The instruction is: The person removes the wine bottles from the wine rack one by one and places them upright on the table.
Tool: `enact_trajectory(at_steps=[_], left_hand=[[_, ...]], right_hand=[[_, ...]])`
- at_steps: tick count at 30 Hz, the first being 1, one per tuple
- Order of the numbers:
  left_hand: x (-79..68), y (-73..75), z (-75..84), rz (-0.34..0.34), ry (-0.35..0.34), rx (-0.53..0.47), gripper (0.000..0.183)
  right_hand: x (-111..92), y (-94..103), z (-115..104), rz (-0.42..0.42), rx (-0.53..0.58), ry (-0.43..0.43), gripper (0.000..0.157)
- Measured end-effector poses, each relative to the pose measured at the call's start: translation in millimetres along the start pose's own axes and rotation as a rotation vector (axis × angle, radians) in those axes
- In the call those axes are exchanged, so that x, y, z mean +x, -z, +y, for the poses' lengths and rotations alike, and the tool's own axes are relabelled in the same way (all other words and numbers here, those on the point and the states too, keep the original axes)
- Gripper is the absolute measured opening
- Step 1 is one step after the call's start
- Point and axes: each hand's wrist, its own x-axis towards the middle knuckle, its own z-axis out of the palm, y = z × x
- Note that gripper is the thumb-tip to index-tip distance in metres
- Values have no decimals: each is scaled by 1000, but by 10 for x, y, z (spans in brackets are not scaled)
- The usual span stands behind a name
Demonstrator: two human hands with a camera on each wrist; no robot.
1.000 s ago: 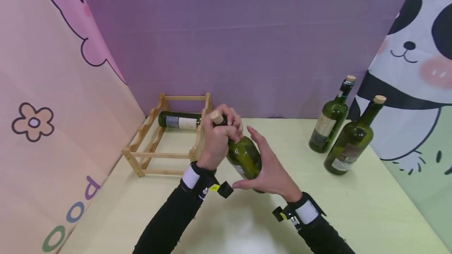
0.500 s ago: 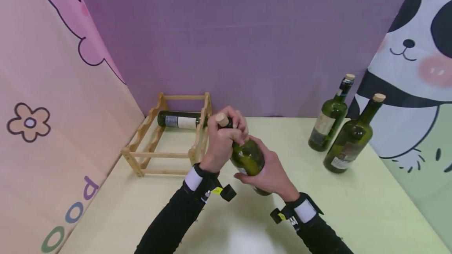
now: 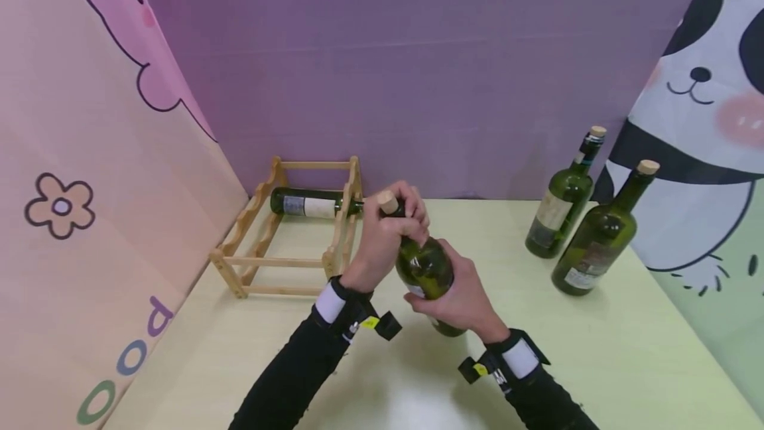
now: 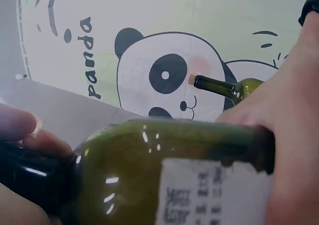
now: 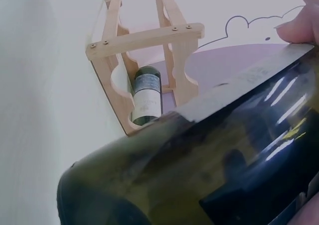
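Observation:
A green wine bottle (image 3: 425, 267) with a cork in its mouth is held tilted above the table, its neck up and to the left. My left hand (image 3: 384, 234) grips it round the neck, just below the cork (image 3: 387, 202). Lower down, my right hand (image 3: 465, 294) holds the body, thumb on the near side and fingers behind. In the left wrist view the bottle's white label (image 4: 214, 192) shows between the two hands. The right wrist view has the bottle's base end (image 5: 124, 180) close up; the right fingers are mostly out of that frame.
A wooden wine rack (image 3: 271, 262) stands at the left, with another wine bottle (image 3: 310, 206) lying in its far row. Two corked green bottles, a rear one (image 3: 561, 198) and a nearer one (image 3: 599, 234), stand upright on the table (image 3: 627, 357) at the right, by the panda-printed cloth.
My right hand has closed from a spread pose onto the bottle's body. Both hands and the bottle have shifted slightly right, the left hand keeping its grip on the neck.

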Motion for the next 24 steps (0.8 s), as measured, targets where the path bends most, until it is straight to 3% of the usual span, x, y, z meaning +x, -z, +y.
enact_trajectory(at_steps=[7,10,16,21,24], left_hand=[[-13,44,-10,-52,45,107,11],[-18,77,-34,-89,57,191,14],[-29,161,-26,-175,97,364,50],[-67,248,-6,-235,177,454,95],[-103,307,-23,-260,189,510,102]], right_hand=[[-15,59,30,2,-26,-26,75],[-15,84,29,8,-23,-31,75],[5,147,6,16,-19,-54,77],[17,210,18,48,-7,-63,76],[20,249,35,65,-11,-60,77]])
